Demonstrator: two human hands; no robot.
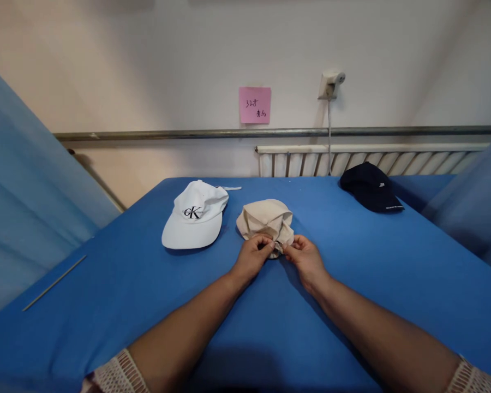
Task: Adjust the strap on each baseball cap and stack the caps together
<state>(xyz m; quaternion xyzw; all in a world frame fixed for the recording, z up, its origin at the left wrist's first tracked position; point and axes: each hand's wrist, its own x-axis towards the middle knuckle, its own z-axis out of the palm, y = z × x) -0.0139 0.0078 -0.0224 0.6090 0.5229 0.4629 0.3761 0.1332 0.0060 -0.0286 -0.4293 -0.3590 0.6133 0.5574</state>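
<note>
A beige cap [265, 214] lies crumpled on the blue-covered table, its back edge toward me. Both of my hands pinch that near edge, where a strap or opening shows between them. My left hand [252, 255] grips it from the left, thumb against fingers. On the other side, my right hand [306, 262] holds the strap end at the cap's edge; its exact grip is too small to make out. A white cap [202, 210] with dark letters sits to the left, its brim toward me and a loose strap at its back. Farther right rests a dark navy cap [370, 185].
A thin stick [54, 284] lies along the left of the blue table cover [139, 284]. Blue curtains [12, 180] hang at both sides. Behind are a metal rail [188, 134], a radiator [360, 158], a plugged-in cable and a pink note [255, 105].
</note>
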